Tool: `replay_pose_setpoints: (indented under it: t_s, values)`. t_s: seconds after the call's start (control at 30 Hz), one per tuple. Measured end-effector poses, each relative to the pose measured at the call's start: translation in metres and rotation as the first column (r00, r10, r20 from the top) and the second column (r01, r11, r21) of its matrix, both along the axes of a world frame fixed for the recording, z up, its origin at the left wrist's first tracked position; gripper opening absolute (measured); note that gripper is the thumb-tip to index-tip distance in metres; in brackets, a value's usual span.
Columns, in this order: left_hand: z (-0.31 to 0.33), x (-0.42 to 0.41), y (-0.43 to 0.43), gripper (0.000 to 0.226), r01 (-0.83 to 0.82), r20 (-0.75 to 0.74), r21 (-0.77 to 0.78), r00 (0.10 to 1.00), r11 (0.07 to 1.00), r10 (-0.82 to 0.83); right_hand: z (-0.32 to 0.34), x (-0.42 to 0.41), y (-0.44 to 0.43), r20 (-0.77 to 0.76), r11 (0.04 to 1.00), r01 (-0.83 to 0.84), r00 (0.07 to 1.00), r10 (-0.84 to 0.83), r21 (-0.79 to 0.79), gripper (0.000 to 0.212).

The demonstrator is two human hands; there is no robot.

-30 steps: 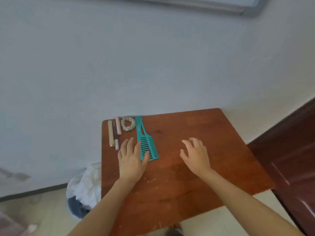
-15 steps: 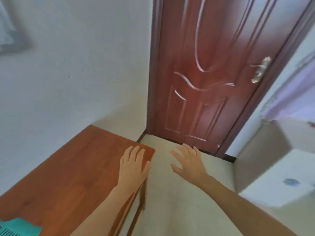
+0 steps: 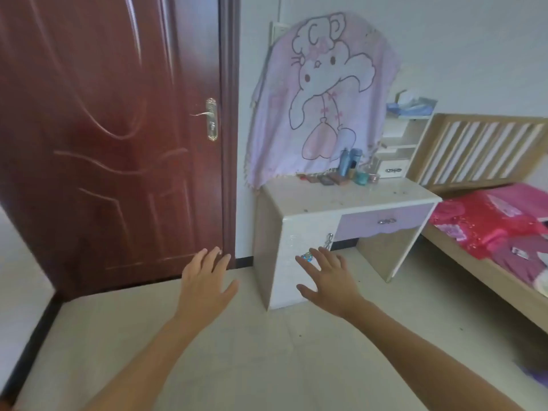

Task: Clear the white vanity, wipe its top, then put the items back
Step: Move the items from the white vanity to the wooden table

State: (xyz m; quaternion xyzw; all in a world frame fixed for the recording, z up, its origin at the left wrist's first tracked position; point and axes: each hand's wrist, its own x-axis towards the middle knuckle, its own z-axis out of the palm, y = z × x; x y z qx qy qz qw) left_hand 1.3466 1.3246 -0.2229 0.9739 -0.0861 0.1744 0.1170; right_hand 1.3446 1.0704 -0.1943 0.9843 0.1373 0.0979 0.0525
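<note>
**Vanity still to be cleared.** A person faces the white vanity point(image 3: 299, 232) beside a dark red door point(image 3: 103, 129), both arms stretched ahead over the pale floor point(image 3: 267, 360). The left hand point(image 3: 204, 280) and right hand point(image 3: 329, 280) are empty. Each grip is wide, fingers spread, touching nothing. The vanity stands well ahead of them against the wall, between the door and a bed point(image 3: 480, 119), with a purple cartoon-print cloth point(image 3: 323, 93) draped above it.

On the counter point(image 3: 350, 200), blue bottles point(image 3: 345, 166), a teal jar point(image 3: 361, 177) and a row of small flat cases point(image 3: 323, 179) stand clustered along the back edge. The front part is bare but flecked with dark specks.

By that showing, the clearing is unfinished at best and the wiping has not been done. Putting the items back lies further off. No wiping rag is in view.
</note>
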Motion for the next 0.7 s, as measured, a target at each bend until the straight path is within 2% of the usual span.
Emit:
replay_pose_setpoints:
  t_s: [0.23, 0.37, 0.57, 0.7]
  values:
    - [0.027, 0.062, -0.085, 0.069, 0.149, 0.046, -0.141, 0.989, 0.979, -0.144, 0.022, 0.020, -0.086, 0.122, 0.990, 0.140, 0.982, -0.143, 0.029, 0.046]
    - [0.038, 0.101, -0.116, 0.064, 0.233, 0.135, -0.183, 0.968, 0.955, -0.210, 0.028, 0.046, -0.109, 0.095, 0.976, 0.128, 0.985, -0.146, 0.175, 0.048]
    - [0.049, 0.190, -0.133, 0.076, 0.250, 0.137, -0.219, 0.965, 0.943, -0.224, 0.037, 0.122, -0.133, 0.138, 0.986, 0.155, 0.977, -0.163, 0.067, 0.049]
    - [0.048, 0.253, -0.142, 0.081, 0.247, 0.091, -0.231, 0.969, 0.941, -0.232, 0.040, 0.173, -0.144, 0.086, 0.978, 0.206, 0.974, -0.208, 0.038, 0.045]
